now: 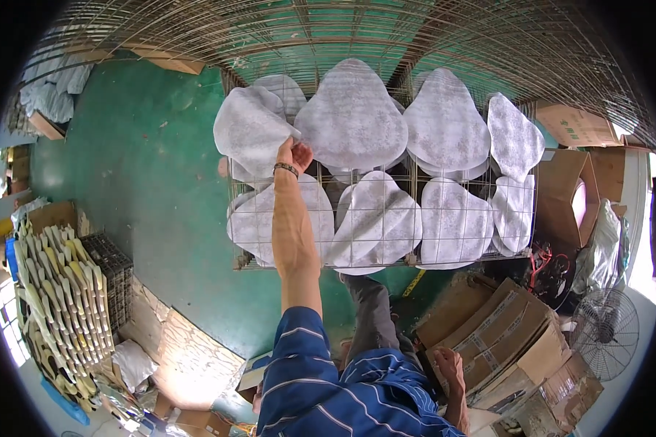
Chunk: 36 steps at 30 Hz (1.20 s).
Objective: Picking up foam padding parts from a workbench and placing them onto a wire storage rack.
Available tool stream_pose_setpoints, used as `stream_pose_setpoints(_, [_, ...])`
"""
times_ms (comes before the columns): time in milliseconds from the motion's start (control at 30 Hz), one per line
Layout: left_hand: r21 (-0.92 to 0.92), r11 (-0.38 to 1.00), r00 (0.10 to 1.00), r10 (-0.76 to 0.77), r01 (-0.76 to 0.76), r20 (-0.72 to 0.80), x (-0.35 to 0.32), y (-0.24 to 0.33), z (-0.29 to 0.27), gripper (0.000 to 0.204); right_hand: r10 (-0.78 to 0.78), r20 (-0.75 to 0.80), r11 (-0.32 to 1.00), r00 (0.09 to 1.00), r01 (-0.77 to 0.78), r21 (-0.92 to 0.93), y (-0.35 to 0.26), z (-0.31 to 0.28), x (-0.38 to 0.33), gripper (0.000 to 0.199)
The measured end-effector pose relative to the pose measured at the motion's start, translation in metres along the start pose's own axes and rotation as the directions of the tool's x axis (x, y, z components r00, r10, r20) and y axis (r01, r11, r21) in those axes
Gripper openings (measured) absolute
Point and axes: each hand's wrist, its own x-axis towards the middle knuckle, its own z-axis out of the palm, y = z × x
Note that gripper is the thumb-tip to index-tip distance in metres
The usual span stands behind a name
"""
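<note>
The left hand (293,154) has its fingers clamped on a grey felt piece (251,130) at the upper left corner of the wire rack (386,251). The right hand (450,370) rests, fingers loosely apart, on a cardboard box (499,331) below the rack. With so thin a pinch, the floppy piece could slip off or drag neighbouring pieces out.

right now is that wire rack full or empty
Full: pale pear-shaped fabric pieces fill both rows of the wire rack.
</note>
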Motion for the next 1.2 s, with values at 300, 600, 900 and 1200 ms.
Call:
stream_pose_setpoints(300, [-0.3, 0.951, 0.99, 0.102, -0.069, 0.095, 0.006, -0.032, -0.027, 0.056, 0.02, -0.013, 1.0, 1.0, -0.02, -0.016, 0.013, 0.005, 0.004, 0.039])
stream_pose_setpoints(600, [-0.035, 0.879, 0.823, 0.43, -0.475, -0.371, -0.019, -0.079, 0.012, 0.063, 0.072, 0.026, 0.997, 0.997, -0.072, -0.01, 0.024, 0.013, 0.003, 0.043])
stream_pose_setpoints(900, [0.673, 0.715, 0.244, 0.698, -0.188, -0.673, -0.067, -0.075, 0.042, 0.049, 0.085, 0.029, 0.996, 0.996, -0.086, 0.016, 0.028, 0.022, 0.003, 0.046])
stream_pose_setpoints(1200, [0.874, 0.068, 0.104, 0.994, -0.48, -0.02, -0.083, -0.077, 0.035, 0.04, -0.046, 0.0, 0.999, 0.999, 0.046, -0.005, 0.03, 0.027, 0.012, 0.043])
